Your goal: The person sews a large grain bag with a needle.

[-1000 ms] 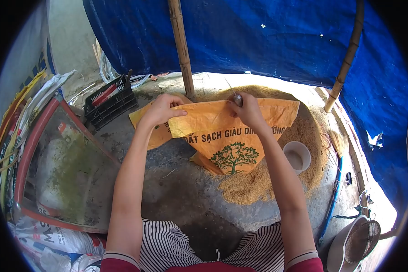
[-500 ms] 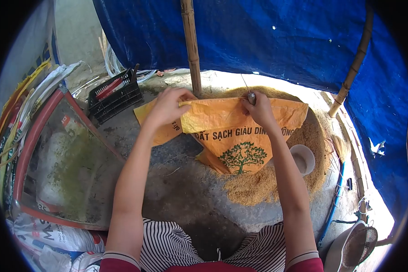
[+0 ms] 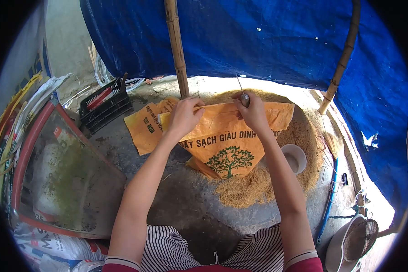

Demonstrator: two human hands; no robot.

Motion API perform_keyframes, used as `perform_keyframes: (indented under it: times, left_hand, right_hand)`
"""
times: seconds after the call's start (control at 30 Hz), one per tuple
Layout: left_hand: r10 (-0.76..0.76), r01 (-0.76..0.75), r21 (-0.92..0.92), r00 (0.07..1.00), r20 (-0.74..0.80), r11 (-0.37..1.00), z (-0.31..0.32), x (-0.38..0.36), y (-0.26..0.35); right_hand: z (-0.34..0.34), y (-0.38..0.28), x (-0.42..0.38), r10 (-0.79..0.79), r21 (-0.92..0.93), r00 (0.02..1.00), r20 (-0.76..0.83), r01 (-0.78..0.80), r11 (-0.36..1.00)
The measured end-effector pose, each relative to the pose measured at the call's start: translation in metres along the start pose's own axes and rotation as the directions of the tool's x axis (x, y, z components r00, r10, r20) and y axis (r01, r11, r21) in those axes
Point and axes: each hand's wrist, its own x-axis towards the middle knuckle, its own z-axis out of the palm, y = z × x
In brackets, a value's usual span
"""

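An orange sack with dark lettering and a green tree print hangs spread between my hands, its top edge folded over. My left hand pinches the top edge near the sack's left end. A thin pointed metal tool with a rounded handle is in my right hand, which is closed at the sack's top edge, right of its middle. Another part of orange sacking extends out to the left beyond my left hand. Beneath and behind the sack lies a heap of yellowish grain or husks.
A white tub sits in the heap. At left are a black crate, a red-framed panel and stacked sacks. Bamboo poles stand before a blue tarp. A broom and a sieve are at right.
My left hand has moved right along the top edge, nearer my right hand. More of the orange sacking at the left now shows. The whole view has shifted slightly.
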Motion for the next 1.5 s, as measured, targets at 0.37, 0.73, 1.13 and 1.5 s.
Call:
perform_keyframes:
  times: [0.37, 0.73, 1.13, 1.5]
  left_hand:
    - [-0.039, 0.040, 0.075, 0.999, -0.010, 0.996, 0.008, 0.010, 0.006]
    - [0.058, -0.061, 0.023, 0.993, 0.107, 0.998, 0.005, 0.016, -0.010]
    - [-0.096, 0.084, 0.066, 0.973, 0.209, 0.994, 0.006, 0.023, -0.018]
    - [-0.069, 0.059, 0.063, 0.983, 0.170, 0.996, 0.009, 0.022, -0.020]
  right_hand:
    - [0.006, -0.007, -0.034, 0.121, -0.103, 0.916, 0.383, -0.088, 0.991]
    - [0.019, -0.018, -0.064, 0.341, 0.396, 0.587, 0.735, -0.779, 0.486]
    - [0.020, -0.022, -0.064, 0.403, 0.393, 0.607, 0.686, -0.774, 0.497]
    - [0.026, -0.018, -0.061, 0.416, 0.431, 0.611, 0.674, -0.782, 0.450]
